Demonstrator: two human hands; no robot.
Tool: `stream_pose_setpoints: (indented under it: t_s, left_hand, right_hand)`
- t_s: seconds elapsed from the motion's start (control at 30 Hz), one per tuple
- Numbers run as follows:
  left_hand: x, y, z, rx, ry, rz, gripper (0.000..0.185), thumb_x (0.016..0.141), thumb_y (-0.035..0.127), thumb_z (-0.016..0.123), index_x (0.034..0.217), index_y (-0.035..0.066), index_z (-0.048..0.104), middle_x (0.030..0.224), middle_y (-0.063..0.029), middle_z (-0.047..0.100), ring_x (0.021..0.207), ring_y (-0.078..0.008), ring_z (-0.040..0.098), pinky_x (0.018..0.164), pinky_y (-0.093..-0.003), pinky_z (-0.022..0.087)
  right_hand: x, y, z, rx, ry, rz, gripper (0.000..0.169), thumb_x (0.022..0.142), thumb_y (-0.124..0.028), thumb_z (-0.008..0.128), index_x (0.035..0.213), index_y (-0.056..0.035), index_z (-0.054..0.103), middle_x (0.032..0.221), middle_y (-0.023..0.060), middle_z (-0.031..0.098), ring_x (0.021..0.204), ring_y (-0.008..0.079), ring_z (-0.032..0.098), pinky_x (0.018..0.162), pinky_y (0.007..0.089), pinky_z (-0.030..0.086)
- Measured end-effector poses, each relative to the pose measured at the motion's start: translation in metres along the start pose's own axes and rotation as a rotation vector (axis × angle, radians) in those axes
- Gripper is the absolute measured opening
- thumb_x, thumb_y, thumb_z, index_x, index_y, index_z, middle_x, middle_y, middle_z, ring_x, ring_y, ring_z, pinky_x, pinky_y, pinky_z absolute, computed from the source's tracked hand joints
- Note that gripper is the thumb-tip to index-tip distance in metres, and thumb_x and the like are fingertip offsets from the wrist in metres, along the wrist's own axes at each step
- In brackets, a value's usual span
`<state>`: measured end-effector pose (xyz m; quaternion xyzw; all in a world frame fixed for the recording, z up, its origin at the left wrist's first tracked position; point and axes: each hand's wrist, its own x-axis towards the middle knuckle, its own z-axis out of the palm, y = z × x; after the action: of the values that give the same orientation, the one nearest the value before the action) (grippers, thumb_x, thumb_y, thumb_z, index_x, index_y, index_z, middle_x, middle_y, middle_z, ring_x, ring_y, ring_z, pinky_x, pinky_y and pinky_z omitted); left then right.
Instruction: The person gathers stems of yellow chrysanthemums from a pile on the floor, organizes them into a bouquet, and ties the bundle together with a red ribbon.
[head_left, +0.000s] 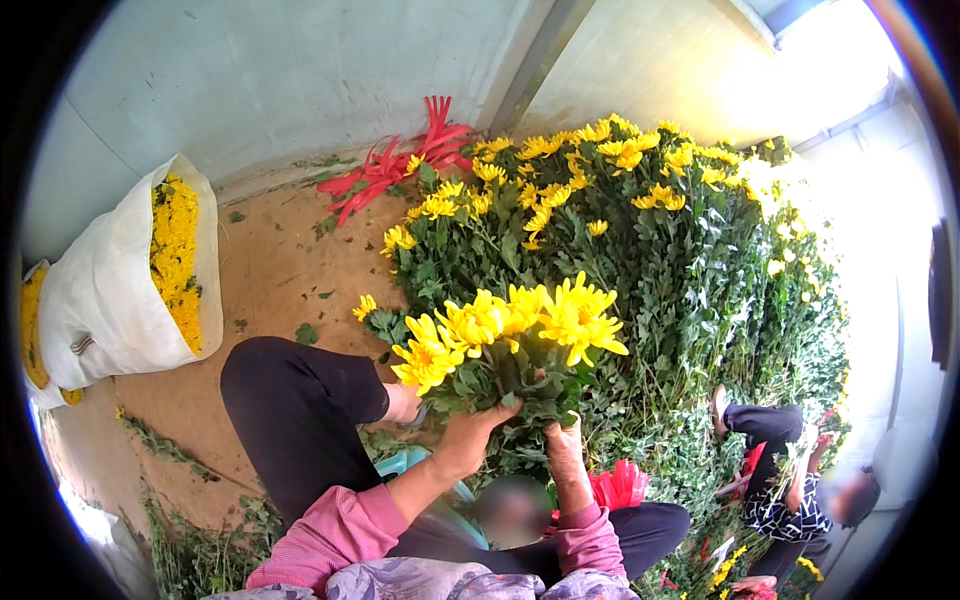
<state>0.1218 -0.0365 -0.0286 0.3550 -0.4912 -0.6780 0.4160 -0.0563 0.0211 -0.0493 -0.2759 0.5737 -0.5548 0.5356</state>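
Observation:
Several yellow chrysanthemums (480, 322) are gathered in a bunch before me, their blooms spread at the top and dark green leaves below. My left hand (469, 441) grips the bunch from the left, with the thumb lying across the leaves. On the other side, my right hand (564, 450) closes around the leafy stems. Most fingers are hidden behind the foliage, and the lower stems are hard to make out. Red plastic strips (621, 484) lie by my right forearm, over my dark-trousered leg (651, 525).
A large heap of cut chrysanthemums (660, 262) rises ahead and right. More red strips (390, 169) lie by the wall. White woven sacks (112, 292) of yellow blooms stand left on the brown floor (285, 247). Another person (787, 502) sits among stems at right.

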Motion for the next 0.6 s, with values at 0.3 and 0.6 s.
stream_pose_setpoints:
  t_s: [0.3,0.6]
  left_hand:
    - [0.002,0.015,0.000,-0.093,0.020,-0.116,0.041,0.083,0.001,0.062,0.123,0.009,0.064,0.124,-0.0104,0.065,0.119,-0.0274,0.058,0.103,-0.0370,0.041]
    - [0.006,0.020,-0.001,0.039,0.038,-0.214,0.038,0.086,0.001,0.057,0.123,0.007,0.064,0.122,-0.0128,0.065,0.120,-0.0276,0.057,0.105,-0.0378,0.038]
  right_hand:
    - [0.001,-0.007,0.003,0.098,-0.003,0.008,0.039,0.070,-0.029,0.085,0.095,-0.0036,0.068,0.089,-0.0011,0.068,0.081,0.0117,0.061,0.076,0.0283,0.049]
    - [0.009,-0.004,-0.012,-0.015,0.007,0.060,0.033,0.068,-0.017,0.077,0.096,-0.0028,0.067,0.090,0.0000,0.067,0.082,0.0131,0.060,0.077,0.0284,0.048]
